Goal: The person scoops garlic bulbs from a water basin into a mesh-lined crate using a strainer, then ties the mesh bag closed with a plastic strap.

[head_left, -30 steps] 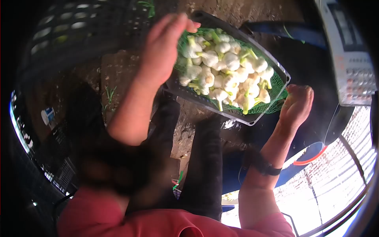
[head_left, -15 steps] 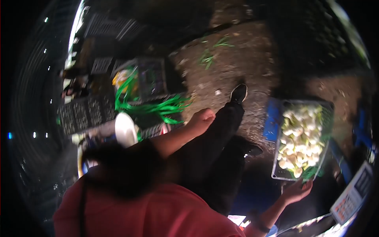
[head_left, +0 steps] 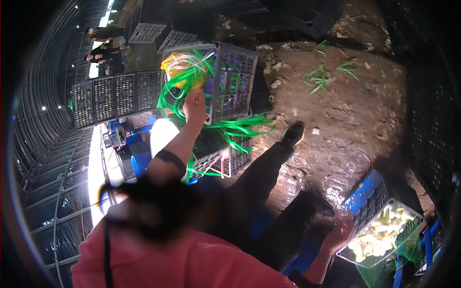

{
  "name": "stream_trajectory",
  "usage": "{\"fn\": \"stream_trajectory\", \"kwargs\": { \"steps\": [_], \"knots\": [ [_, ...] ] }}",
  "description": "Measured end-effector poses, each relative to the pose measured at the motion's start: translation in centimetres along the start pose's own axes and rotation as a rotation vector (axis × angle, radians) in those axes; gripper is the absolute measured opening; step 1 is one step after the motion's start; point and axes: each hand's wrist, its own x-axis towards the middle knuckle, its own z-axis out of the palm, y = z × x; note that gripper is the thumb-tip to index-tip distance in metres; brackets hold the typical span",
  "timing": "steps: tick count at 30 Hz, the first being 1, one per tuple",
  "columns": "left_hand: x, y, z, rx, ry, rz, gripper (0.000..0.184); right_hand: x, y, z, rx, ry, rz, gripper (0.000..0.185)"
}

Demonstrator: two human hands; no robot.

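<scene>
My left hand (head_left: 194,104) is stretched out to a bundle of green plastic straps (head_left: 180,86) at a grey crate (head_left: 235,86). Its fingers look curled closed among the straps, and what they grip, if anything, is hidden. A yellow bag (head_left: 180,67) with white strands lies behind the straps. My right hand (head_left: 339,234) is beside the left corner of a crate (head_left: 346,251) holding many pale, whitish vegetables (head_left: 382,235). The right fingers are loosely bent, with nothing visible in them. Green netting (head_left: 408,242) hangs over that crate's near side.
More green straps (head_left: 240,126) hang over a lower crate. Dark crates (head_left: 117,98) stand at the left, beside a round white object (head_left: 163,137). Green scraps (head_left: 317,79) lie on the dirt floor (head_left: 345,125). People (head_left: 103,45) are far back at upper left.
My left hand has moved up and forward from beside my leg to the green straps. My right hand has left the netted near edge for the crate's left corner. The view has turned left.
</scene>
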Motion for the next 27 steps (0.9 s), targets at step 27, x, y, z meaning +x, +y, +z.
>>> {"fn": "stream_trajectory", "kwargs": {
  "steps": [27],
  "knots": [
    [1.8, -0.9, -3.6, -0.325, -0.478, 0.423, 0.019, 0.5, -40.7, 25.2, 0.750, -0.978, -0.158, 0.027]
  ]
}}
